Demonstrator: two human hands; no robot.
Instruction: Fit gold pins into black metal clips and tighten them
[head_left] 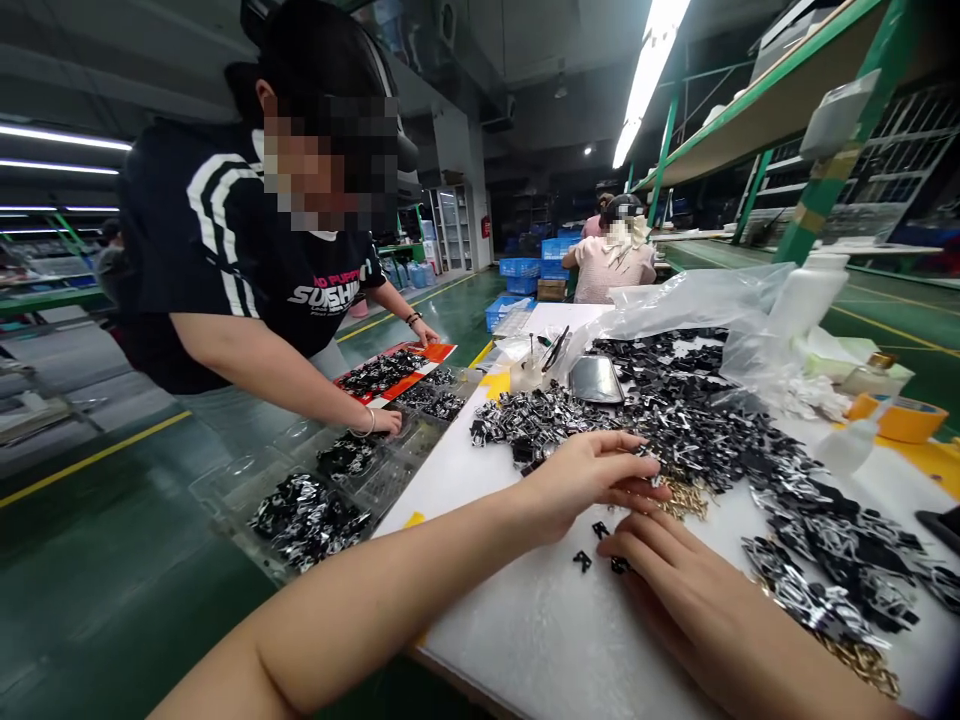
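Observation:
My left hand (589, 478) reaches in over the white work surface (517, 610), fingers bent together at a tiny piece I cannot make out. Just below it, my right hand (667, 550) has its fingers curled, the tips close to the left fingertips; what they hold is hidden. A few small black pieces (582, 561) lie beside the right fingers. Behind the fingertips is a little heap of gold-coloured metal parts (686, 498). A wide pile of black and silver small parts (712, 440) spreads beyond both hands.
A phone (596, 379) lies on the pile. Orange tape (898, 418), a white bottle (814, 290) and plastic film (675, 310) stand right. At left, a co-worker (247, 230) leans over clear trays (311, 520) of parts, with a red sheet (427, 362).

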